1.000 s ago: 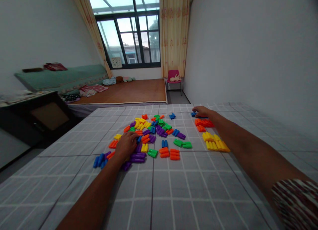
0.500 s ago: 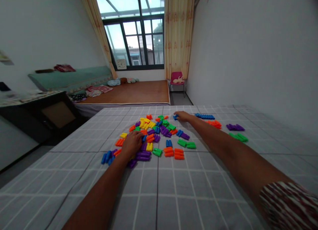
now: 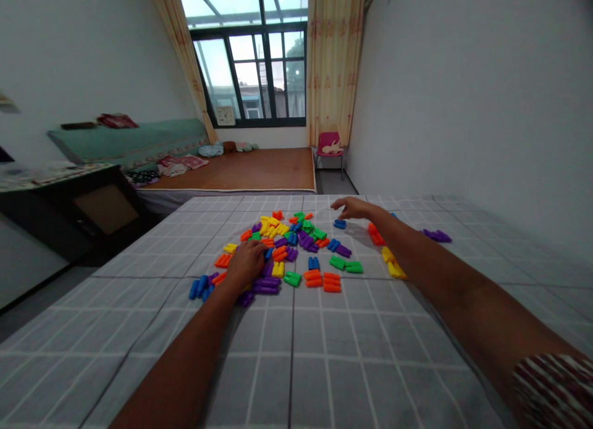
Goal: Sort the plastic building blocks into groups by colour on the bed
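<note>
Blue piece (image 3: 340,224) has shifted a little rightward since the earlier frame, opening a wider gap from the pile (image 3: 304,240), and the right hand (image 3: 349,209) has shifted right with it. From my remote post I see that hand just above the piece, beyond the pile's far right side, forefinger reaching out and the other fingers bent down; I cannot tell whether they pinch the piece or have let go. Left hand (image 3: 250,262) is laid over the pile's near left part, fingers bent; whether it grips anything, I cannot tell. Progress, by my reading: partway. Right of the pile, single colours lie together: orange pieces (image 3: 376,234), yellow pieces (image 3: 393,263) and, farthest out, purple pieces (image 3: 436,236), with the right forearm hiding some of that ground. Much is left: the pile is a jumble of five colours, with green pieces (image 3: 346,265) and more orange ones lying loose just off its near right side. Blue piece itself: short, smooth, plastic-looking, seemingly two stubby tubes joined side by side, lying flat on the checked cloth (image 3: 370,342).
</note>
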